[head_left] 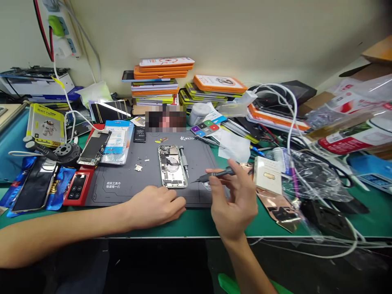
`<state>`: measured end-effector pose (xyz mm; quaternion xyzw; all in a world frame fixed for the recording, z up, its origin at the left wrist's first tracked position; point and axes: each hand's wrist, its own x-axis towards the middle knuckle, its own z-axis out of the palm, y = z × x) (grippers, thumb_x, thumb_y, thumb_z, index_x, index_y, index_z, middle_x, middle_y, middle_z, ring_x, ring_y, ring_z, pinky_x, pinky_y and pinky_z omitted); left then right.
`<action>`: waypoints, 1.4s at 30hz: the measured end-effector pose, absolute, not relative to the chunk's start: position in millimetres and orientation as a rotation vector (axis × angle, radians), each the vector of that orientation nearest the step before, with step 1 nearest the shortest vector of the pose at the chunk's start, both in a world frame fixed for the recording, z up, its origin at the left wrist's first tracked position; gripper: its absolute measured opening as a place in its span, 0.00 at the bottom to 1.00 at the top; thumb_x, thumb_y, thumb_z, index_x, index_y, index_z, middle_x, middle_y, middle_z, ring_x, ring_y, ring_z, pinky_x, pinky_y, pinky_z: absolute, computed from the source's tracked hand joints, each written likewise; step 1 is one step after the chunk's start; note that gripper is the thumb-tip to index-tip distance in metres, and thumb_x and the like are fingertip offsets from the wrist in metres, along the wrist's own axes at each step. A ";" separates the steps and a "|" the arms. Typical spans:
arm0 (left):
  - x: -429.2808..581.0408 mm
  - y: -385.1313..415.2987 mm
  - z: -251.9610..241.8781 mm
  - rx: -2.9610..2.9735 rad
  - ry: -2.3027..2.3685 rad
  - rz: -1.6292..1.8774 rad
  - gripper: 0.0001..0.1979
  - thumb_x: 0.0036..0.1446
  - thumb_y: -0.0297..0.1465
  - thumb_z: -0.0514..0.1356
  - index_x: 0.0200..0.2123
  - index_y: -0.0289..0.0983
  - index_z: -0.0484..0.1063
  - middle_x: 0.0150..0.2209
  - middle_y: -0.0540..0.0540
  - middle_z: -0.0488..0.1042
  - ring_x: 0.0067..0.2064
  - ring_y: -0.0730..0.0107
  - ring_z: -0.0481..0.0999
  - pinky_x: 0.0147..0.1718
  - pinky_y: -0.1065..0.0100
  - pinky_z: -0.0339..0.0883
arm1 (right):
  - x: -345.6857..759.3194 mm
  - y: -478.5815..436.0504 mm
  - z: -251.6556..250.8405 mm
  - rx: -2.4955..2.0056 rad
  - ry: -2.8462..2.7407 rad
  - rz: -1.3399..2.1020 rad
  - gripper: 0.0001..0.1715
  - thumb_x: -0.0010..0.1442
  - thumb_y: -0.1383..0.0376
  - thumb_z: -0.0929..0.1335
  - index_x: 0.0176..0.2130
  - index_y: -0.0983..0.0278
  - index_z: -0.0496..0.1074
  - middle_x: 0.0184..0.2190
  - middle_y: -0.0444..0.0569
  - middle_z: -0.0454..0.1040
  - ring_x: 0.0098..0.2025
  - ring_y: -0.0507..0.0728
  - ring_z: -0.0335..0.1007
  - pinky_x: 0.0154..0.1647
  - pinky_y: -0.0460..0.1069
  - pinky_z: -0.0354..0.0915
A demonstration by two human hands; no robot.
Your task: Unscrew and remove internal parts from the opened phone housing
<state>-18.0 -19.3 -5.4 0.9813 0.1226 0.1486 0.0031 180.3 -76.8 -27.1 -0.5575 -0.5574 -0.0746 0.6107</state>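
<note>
An opened phone [173, 167] lies on the grey work mat [134, 159] with its inner parts and a round coil showing. Beside its right edge rests a slim grey screwdriver [184, 163], tip toward me. My right hand [234, 200] holds a dark screwdriver [211, 177] between thumb and fingers, its thin tip pointing left, just right of the phone. My left hand [161, 206] rests at the mat's front edge below the phone, fingers curled closed, with nothing seen in it. Small metal pieces [139, 168] lie left of the phone.
On the left are a phone screen [94, 147], a red device [76, 188] and a dark phone [36, 183]. Stacked orange boxes [165, 71] stand by the wall. A white box [268, 174], cables and plastic bags [321, 175] crowd the right.
</note>
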 end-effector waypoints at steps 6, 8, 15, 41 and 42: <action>-27.8 -14.7 18.0 3.147 0.461 0.440 0.14 0.75 0.35 0.51 0.37 0.37 0.69 0.29 0.49 0.73 0.29 0.68 0.75 0.24 0.68 0.61 | 190.0 -75.9 -27.6 -1.377 -1.129 0.046 0.34 0.70 0.63 0.67 0.71 0.59 0.59 0.42 0.52 0.77 0.42 0.57 0.77 0.44 0.56 0.75; -41.2 -5.4 29.7 3.206 0.621 0.436 0.13 0.74 0.33 0.52 0.37 0.36 0.71 0.33 0.47 0.74 0.34 0.64 0.75 0.28 0.66 0.63 | 191.1 -76.5 -28.6 -1.403 -1.117 0.138 0.37 0.70 0.61 0.67 0.73 0.59 0.54 0.38 0.49 0.74 0.37 0.56 0.74 0.38 0.54 0.74; -99.3 20.3 43.6 3.174 1.248 0.352 0.12 0.73 0.34 0.55 0.54 0.40 0.74 0.49 0.41 0.76 0.44 0.56 0.73 0.43 0.56 0.68 | 184.6 -83.0 -22.7 -1.456 -1.233 0.134 0.33 0.68 0.60 0.69 0.69 0.59 0.62 0.37 0.48 0.73 0.33 0.55 0.69 0.34 0.51 0.72; -62.1 11.1 39.9 2.889 0.878 0.192 0.12 0.74 0.32 0.53 0.54 0.40 0.73 0.47 0.44 0.74 0.46 0.61 0.72 0.47 0.59 0.68 | 185.1 -93.8 -18.4 -1.416 -1.219 0.321 0.39 0.69 0.62 0.68 0.73 0.59 0.53 0.42 0.53 0.77 0.40 0.59 0.76 0.41 0.56 0.76; -61.4 10.6 38.7 2.873 0.912 0.216 0.13 0.74 0.31 0.53 0.57 0.40 0.71 0.48 0.44 0.74 0.48 0.60 0.73 0.48 0.58 0.68 | 184.9 -94.2 -18.1 -1.406 -1.211 0.343 0.40 0.69 0.63 0.68 0.73 0.58 0.51 0.41 0.52 0.77 0.40 0.58 0.75 0.40 0.56 0.76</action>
